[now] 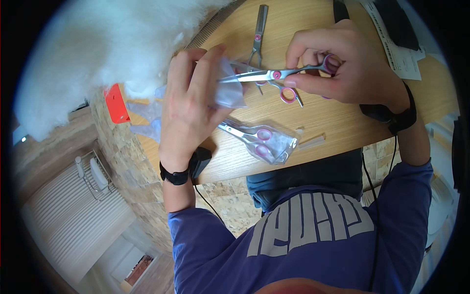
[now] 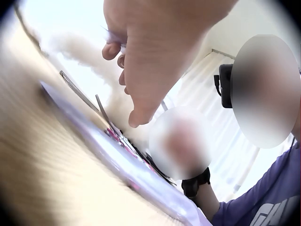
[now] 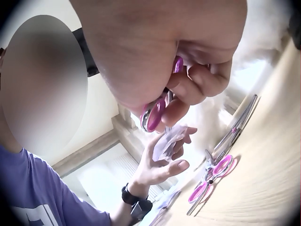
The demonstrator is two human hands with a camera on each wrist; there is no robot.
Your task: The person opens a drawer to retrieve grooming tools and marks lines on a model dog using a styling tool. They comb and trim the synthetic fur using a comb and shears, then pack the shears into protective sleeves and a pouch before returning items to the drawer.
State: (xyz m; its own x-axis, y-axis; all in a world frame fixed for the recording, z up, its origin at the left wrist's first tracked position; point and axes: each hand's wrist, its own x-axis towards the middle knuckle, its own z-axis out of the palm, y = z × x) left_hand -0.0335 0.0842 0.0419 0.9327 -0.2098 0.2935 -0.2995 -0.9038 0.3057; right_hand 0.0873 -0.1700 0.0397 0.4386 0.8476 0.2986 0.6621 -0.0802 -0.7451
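In the head view my right hand [image 1: 355, 66] grips a pair of pink-ringed scissors [image 1: 276, 75] by the handles, blades pointing left. My left hand [image 1: 188, 100] holds a clear plastic sleeve [image 1: 230, 95], and the blade tips overlap its mouth. The right wrist view shows the pink finger rings [image 3: 155, 114] under my right fingers, and the sleeve [image 3: 168, 143] against my left fingers with the thumb apart. Below my hands lies another pair of scissors [image 1: 249, 137] in a clear pouch. Thinning scissors [image 1: 258, 36] with pink-lined rings rest on the table beneath the held pair.
White fluffy material [image 1: 103, 49] covers the far left. A comb [image 1: 210, 23] lies at its edge on the wooden table [image 1: 313, 132]. A red piece [image 1: 116, 104] sits at the left table edge. Printed paper [image 1: 404, 61] under a black object is at the right. Cables hang from both wrists.
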